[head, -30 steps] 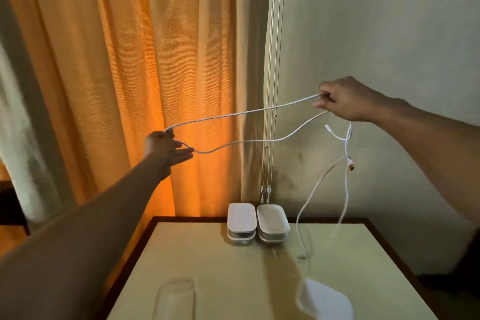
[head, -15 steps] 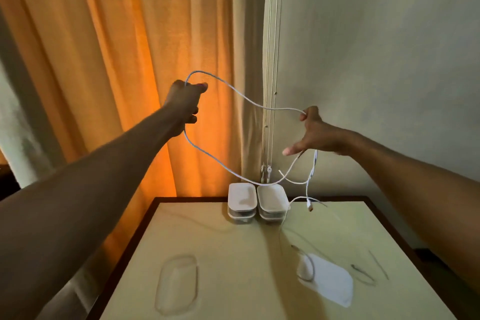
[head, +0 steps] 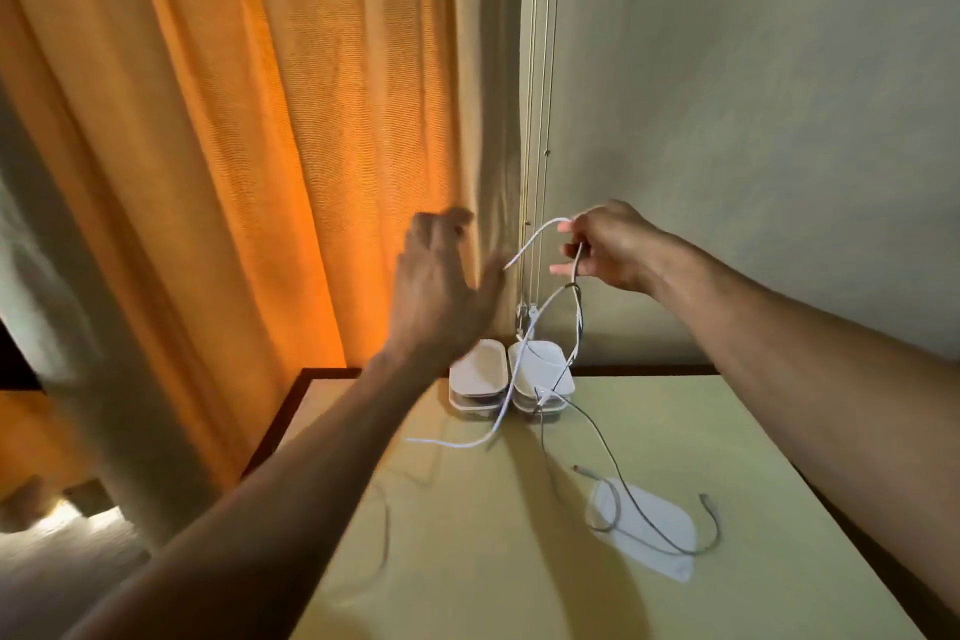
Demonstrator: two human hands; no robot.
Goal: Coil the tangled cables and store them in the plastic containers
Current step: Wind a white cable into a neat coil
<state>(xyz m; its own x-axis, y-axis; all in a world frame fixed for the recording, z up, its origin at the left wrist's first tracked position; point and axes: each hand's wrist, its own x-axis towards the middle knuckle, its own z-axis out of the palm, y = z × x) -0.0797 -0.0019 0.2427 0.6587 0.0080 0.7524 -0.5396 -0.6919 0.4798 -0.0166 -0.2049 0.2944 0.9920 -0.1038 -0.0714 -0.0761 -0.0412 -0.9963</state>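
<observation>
Cables (head: 524,369) hang in a loose tangle from the right hand (head: 610,244), which is raised above the far middle of the table (head: 753,431) and pinches them between thumb and fingers. A white cable loops up over the top of that hand, and its free end points out toward the left hand (head: 441,286). From the grip, white strands drop down in front of the containers and trail onto the table, one running leftward along the surface. A darker, grey cable (head: 649,520) falls from the same bunch and sprawls over the right part of the table, curling across a flat white lid (head: 649,530) that lies there, with a plug end lifted just past the lid's right edge.

2 stacks of white plastic containers (head: 478,374) stand side by side, touching, at the far edge of the table against the wall (head: 753,120). The hanging strands cross in front of the right stack.

The left hand is blurred, held up just left of the cable's free end with the fingers spread apart and nothing in it. An orange curtain (head: 234,146) fills the space behind it, and thin blind cords (head: 540,68) run down the wall between curtain and right hand.
</observation>
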